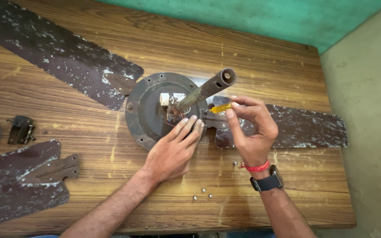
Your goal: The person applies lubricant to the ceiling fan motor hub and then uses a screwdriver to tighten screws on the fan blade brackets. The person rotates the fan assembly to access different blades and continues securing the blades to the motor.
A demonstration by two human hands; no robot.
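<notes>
Two hands work at the ceiling-fan motor [155, 110], the dark round housing near the middle of the wooden table [252, 57]. The right hand [252, 130] is pinched closed, thumb and fingertips gripping the yellow handle of a small screwdriver [221, 107] whose tip points at the blade bracket on the motor's right edge. The left hand [173, 152] lies flat and open, holding nothing, its fingers pressing down on the motor's near rim. A rusty down rod [206, 90] rises from the motor's centre towards the camera. One mottled blade [287, 128] reaches right from the motor, another blade [62, 57] reaches up-left, and a detached blade [16, 185] lies well to the lower left. Loose screws [202, 193] sit just below the motor, near the table's front edge. The motor looks heavy, rigid metal, likely to stay put under a palm; the rim or rod seems the soundest grip, while the thin blades would probably flex.
</notes>
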